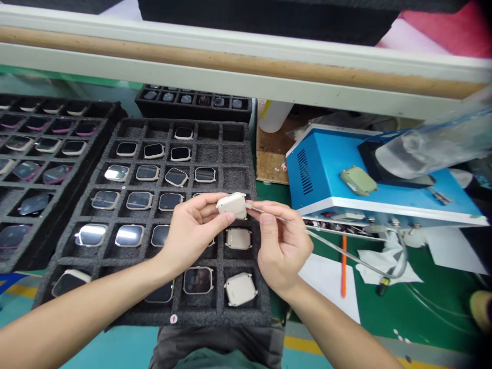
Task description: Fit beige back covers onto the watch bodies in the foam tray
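Note:
My left hand point(194, 223) pinches a cream smartwatch case point(232, 205) above the near right part of a black foam tray point(261, 302). The case is tilted, with its pale side toward me. In my right hand point(282, 251), closed between thumb and fingers, is a thin clear tube point(338, 250). The tube's pale tip meets the right edge of the case or lies very close to it; I cannot tell which. Below, a cream watch case point(238, 238) and a second cream watch case point(241, 289) lie in tray compartments, among several dark-screened watches point(198, 280).
More watches fill a second foam tray point(115, 110) at left and a smaller tray point(192, 110) behind. A blue machine point(319, 169) stands at right, with a green watch case point(359, 180) on top. An orange stick point(344, 266) and crumpled tissue point(388, 259) lie before it. A shelf edge point(230, 66) crosses above.

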Demonstrator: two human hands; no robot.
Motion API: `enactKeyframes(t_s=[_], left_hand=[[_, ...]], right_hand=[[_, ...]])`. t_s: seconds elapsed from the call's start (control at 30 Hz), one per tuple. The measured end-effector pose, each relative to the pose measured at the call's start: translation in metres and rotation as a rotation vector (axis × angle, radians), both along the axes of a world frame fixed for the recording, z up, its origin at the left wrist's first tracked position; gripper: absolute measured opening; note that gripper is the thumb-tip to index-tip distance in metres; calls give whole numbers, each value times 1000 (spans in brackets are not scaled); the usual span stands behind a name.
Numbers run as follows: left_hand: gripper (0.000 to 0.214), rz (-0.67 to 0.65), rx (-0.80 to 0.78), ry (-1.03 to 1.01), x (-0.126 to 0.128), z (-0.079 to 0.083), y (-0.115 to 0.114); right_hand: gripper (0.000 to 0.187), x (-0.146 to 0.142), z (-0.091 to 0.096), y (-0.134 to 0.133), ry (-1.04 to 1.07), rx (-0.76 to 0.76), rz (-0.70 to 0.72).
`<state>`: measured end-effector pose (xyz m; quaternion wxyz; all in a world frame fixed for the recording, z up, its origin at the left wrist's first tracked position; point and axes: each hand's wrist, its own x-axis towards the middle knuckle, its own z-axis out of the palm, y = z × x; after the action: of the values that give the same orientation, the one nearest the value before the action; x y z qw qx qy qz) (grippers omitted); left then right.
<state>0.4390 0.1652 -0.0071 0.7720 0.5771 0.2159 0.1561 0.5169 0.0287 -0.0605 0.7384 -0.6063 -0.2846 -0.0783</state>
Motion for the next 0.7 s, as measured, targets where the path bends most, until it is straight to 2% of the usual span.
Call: enactKeyframes(t_s=[0.7], left_hand=[[36, 1, 28, -24, 2, 1, -1]], right_hand=[[17, 0, 1, 1, 23, 28, 37]])
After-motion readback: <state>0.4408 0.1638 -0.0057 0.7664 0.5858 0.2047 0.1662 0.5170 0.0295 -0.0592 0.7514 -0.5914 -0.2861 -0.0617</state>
